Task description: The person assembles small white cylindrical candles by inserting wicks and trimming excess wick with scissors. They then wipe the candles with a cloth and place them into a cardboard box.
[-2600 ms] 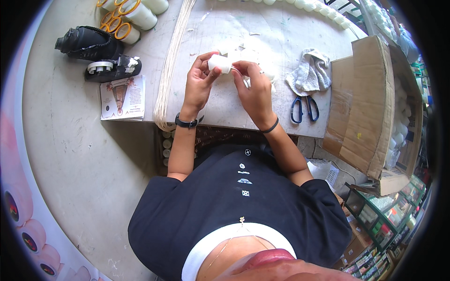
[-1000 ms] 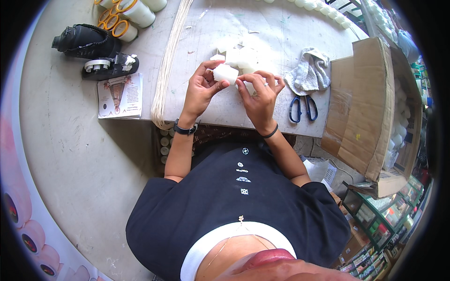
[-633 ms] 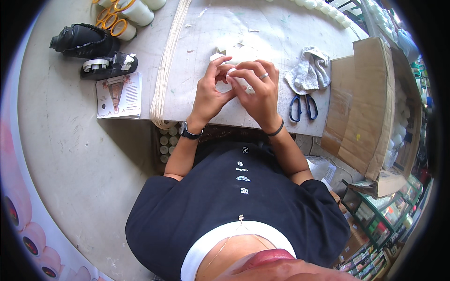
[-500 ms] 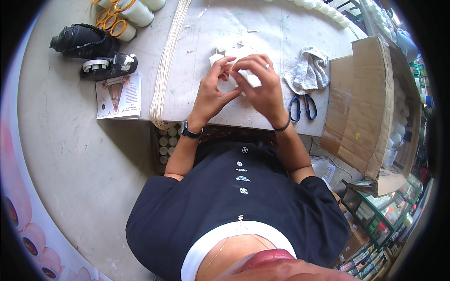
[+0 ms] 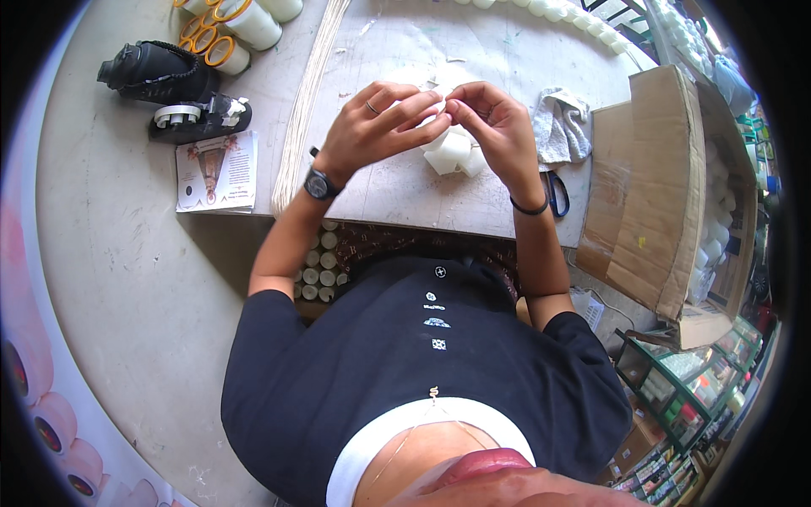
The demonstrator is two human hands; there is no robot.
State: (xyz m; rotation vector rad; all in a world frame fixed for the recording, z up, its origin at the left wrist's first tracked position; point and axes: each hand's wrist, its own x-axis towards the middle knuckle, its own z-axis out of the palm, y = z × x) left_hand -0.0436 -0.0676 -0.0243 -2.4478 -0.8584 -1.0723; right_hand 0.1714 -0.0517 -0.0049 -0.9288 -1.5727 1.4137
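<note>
Over the table (image 5: 372,190), my left hand (image 5: 378,127) and my right hand (image 5: 500,127) meet fingertip to fingertip. Both are closed in a pinch. Whatever lies between the fingertips is too small and too covered to name. Just below the hands, a few white, wax-like faceted blocks (image 5: 449,155) sit close together on the table, partly hidden by my right hand. To the left of my left hand lies a long bundle of cream cords, like candle wick (image 5: 302,127). A grey cloth (image 5: 564,127) lies right of my right hand, with dark-blue-handled scissors (image 5: 557,194) partly behind my wrist.
Farther left are a black bottle (image 5: 160,72), a black tape dispenser (image 5: 198,118), printed cards (image 5: 217,173) and white cylinders with orange rims (image 5: 226,55). On the right stands an open cardboard box (image 5: 646,194) holding white pieces. A row of white pieces (image 5: 583,25) lines the far edge.
My hands have risen slightly away from the white blocks, which now show below them. My left hand has turned its back up, and my right forearm has moved across the scissors.
</note>
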